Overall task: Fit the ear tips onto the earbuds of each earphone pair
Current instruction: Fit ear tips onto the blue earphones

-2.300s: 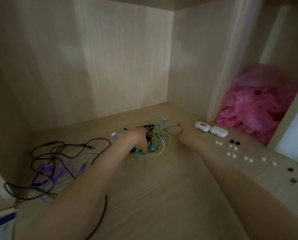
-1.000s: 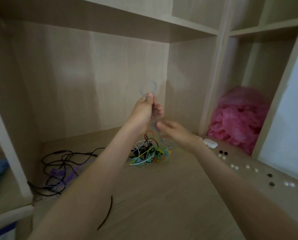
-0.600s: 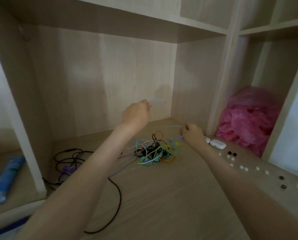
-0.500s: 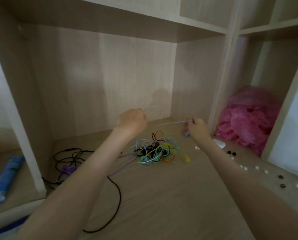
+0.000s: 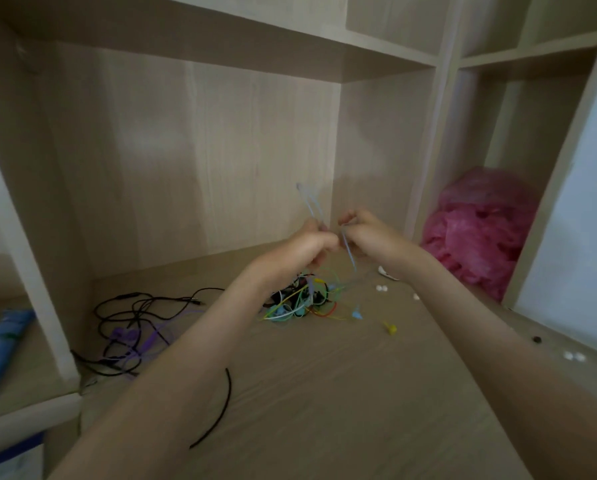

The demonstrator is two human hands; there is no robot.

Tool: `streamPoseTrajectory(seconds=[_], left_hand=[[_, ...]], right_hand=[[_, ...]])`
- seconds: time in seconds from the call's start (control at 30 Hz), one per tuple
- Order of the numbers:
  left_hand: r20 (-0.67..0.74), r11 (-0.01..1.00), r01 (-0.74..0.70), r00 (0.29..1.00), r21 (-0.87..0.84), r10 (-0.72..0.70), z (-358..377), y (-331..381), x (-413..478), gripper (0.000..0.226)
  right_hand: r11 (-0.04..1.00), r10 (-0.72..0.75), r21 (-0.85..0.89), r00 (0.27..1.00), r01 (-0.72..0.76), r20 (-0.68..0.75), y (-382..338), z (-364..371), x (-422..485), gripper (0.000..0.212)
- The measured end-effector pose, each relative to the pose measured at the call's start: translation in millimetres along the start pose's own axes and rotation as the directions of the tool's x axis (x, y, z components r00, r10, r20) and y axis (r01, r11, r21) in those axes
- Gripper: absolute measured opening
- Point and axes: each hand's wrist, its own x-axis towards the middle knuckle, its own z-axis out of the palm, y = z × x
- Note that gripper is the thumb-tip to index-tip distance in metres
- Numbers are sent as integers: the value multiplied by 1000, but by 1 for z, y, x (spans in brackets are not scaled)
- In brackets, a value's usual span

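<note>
Both hands hold a pale blue earphone cable up over the heap.

The left hand [image 5: 300,251] and right hand [image 5: 370,237] each pinch the light blue earphone cable [image 5: 309,202], fingertips close together, above the coloured tangle of earphones [image 5: 304,301] on the shelf [image 5: 325,393]. One loop pokes upward and a strand hangs toward the heap. This looks like freeing one pair, so I'd feed the strand out slackly and follow it to its earbuds; tugging would likely tighten the knots. The white ear tips [image 5: 381,288] lie loose on the shelf to the right, apart from the heap.
</note>
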Motion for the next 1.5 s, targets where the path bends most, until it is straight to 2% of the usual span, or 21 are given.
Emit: streamPoseTrajectory(seconds=[0.1, 0.2, 0.27, 0.3, 0.4, 0.47, 0.5, 0.57, 0.63, 0.7, 0.77, 0.83, 0.87, 0.9, 0.93, 1.0, 1.07, 1.1, 1.2, 1.37, 1.5], left_hand=[[117, 994, -69, 991, 81, 59, 15, -2, -7, 46], [59, 982, -167, 985, 83, 163, 30, 1, -9, 44], [-6, 985, -172, 985, 28, 172, 37, 3, -11, 45], [-3, 983, -182, 983, 9, 182, 40, 2, -11, 38], [79, 974, -202, 978, 100, 195, 48, 3, -15, 8], [45, 980, -170, 985, 102, 166, 55, 2, -17, 29], [-2, 987, -147, 989, 63, 147, 56, 1, -16, 36], [-77, 990, -137, 988, -42, 133, 56, 3, -16, 38], [-111, 970, -146, 986, -194, 126, 53, 7, -15, 37], [-128, 922, -161, 984, -352, 123, 49, 11, -16, 38], [-118, 861, -187, 982, -474, 149, 45, 17, -20, 38], [-119, 826, -226, 974, -517, 192, 43, 22, -24, 38], [-128, 813, -248, 969, -526, 213, 42, 24, -26, 38], [-142, 799, -268, 963, -539, 227, 40, 26, -28, 38], [-158, 781, -281, 960, -557, 232, 37, 27, -29, 38], [-186, 754, -293, 956, -588, 226, 31, 29, -32, 39], [-213, 751, -298, 954, -589, 211, 22, 27, -34, 40], [-227, 758, -296, 954, -581, 198, 18, 25, -34, 40], [-248, 811, -224, 964, -541, 101, 11, 12, -35, 40], [-185, 845, -111, 983, -523, 14, 13, -13, -40, 38], [-144, 840, -30, 988, -541, -57, 22, -28, -42, 38]], right_hand=[[988, -83, 135, 996, 77, 45, -3, 1, -11, 33], [972, -188, 149, 982, 182, 26, -4, -5, -22, 37], [952, -258, 169, 966, 255, 1, -5, -12, -30, 30], [940, -294, 183, 956, 288, 7, -6, -14, -34, 24], [903, -404, 171, 915, 394, 22, -8, -22, -42, 16], [902, -415, 132, 910, 410, 9, -8, -28, -47, 12], [912, -393, 130, 919, 389, 7, -5, -30, -48, 17], [929, -331, 184, 943, 320, 28, 6, -33, -49, 46], [930, -256, 300, 960, 213, 114, 24, -34, -51, 73], [933, -217, 336, 948, 130, 234, 42, -30, -55, 87], [951, -150, 308, 927, 40, 344, 54, -21, -63, 78], [974, -101, 225, 893, 0, 438, 60, -12, -72, 49], [984, -66, 180, 891, -18, 449, 61, -8, -76, 31], [988, -37, 149, 902, -30, 430, 63, -5, -79, 23], [990, -39, 139, 926, -15, 376, 65, -2, -79, 32], [958, -2, 272, 947, -91, 323, 65, 0, -81, 56], [869, 4, 449, 908, -210, 418, 63, 0, -85, 60], [844, -19, 481, 884, -236, 466, 63, -1, -86, 56], [865, -75, 459, 851, -204, 519, 73, -3, -89, 36], [919, 22, 322, 845, -228, 535, 84, -7, -100, 47], [946, 26, 264, 860, -186, 510, 97, -11, -108, 15]])
